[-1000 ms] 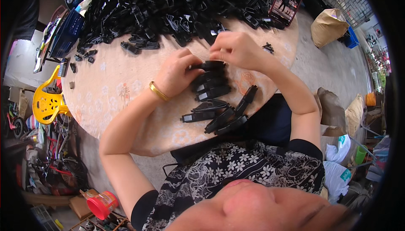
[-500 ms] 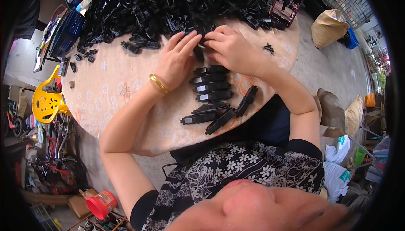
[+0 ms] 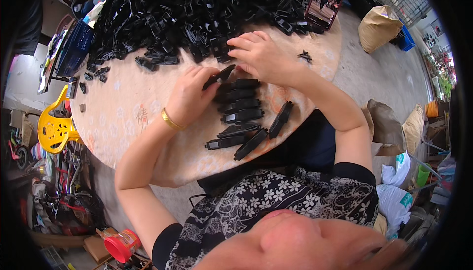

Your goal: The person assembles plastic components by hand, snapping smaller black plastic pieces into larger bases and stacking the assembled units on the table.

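My left hand (image 3: 193, 91), with a gold bangle on its wrist, pinches a slim black plastic part (image 3: 220, 76) between thumb and fingers. The part is tilted over the far end of a row of similar black parts (image 3: 241, 103) on the round cloth-covered table (image 3: 118, 102). Just right of that end, my right hand (image 3: 261, 57) is raised with its fingers apart beside the near edge of a large heap of black plastic parts (image 3: 197, 11); its thumb is partly hidden. A few more black parts (image 3: 250, 144) lie at angles at the row's near end.
A phone (image 3: 325, 2) stands at the heap's right side. Small black bits (image 3: 305, 56) lie on the cloth below it. A yellow plastic chair (image 3: 51, 127) is left of the table. On the floor are a brown sack (image 3: 379, 28) and a red bucket (image 3: 120, 246).
My left hand has drawn back toward me and now grips a black part. My right hand's fingers have spread near the heap. The whole view has shifted slightly.
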`<state>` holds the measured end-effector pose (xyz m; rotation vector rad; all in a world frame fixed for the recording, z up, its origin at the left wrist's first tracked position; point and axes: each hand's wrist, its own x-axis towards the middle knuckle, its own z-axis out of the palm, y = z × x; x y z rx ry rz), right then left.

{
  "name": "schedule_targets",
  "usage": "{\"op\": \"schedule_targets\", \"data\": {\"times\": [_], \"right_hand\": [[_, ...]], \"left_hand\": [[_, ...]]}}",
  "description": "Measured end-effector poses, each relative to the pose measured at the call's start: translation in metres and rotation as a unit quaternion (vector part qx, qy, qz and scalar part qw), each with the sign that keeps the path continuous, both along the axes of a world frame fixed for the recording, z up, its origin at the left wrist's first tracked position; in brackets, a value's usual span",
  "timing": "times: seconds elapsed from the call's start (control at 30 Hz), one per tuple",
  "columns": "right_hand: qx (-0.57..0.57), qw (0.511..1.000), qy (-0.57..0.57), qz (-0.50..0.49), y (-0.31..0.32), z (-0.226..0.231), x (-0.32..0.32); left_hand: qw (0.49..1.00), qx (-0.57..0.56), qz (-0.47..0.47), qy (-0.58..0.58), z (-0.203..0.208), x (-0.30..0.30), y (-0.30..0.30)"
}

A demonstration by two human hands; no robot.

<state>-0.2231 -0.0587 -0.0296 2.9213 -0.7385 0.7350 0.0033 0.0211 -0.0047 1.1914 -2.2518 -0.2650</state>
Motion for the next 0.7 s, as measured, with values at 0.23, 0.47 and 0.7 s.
{"op": "schedule_targets", "data": {"times": [0.23, 0.47, 0.7], "right_hand": [[-0.010, 0.998, -0.063, 0.012, -0.003, -0.002, 0.005], [-0.002, 0.999, 0.052, 0.010, -0.007, 0.011, 0.022], [0.003, 0.998, 0.069, 0.004, 0.000, 0.013, 0.019]], "left_hand": [[0.986, 0.156, 0.053, 0.034, 0.006, 0.009, -0.006], [0.992, 0.079, 0.099, 0.005, -0.008, 0.016, -0.018], [0.970, 0.141, 0.144, 0.136, -0.001, 0.015, -0.021]]}}
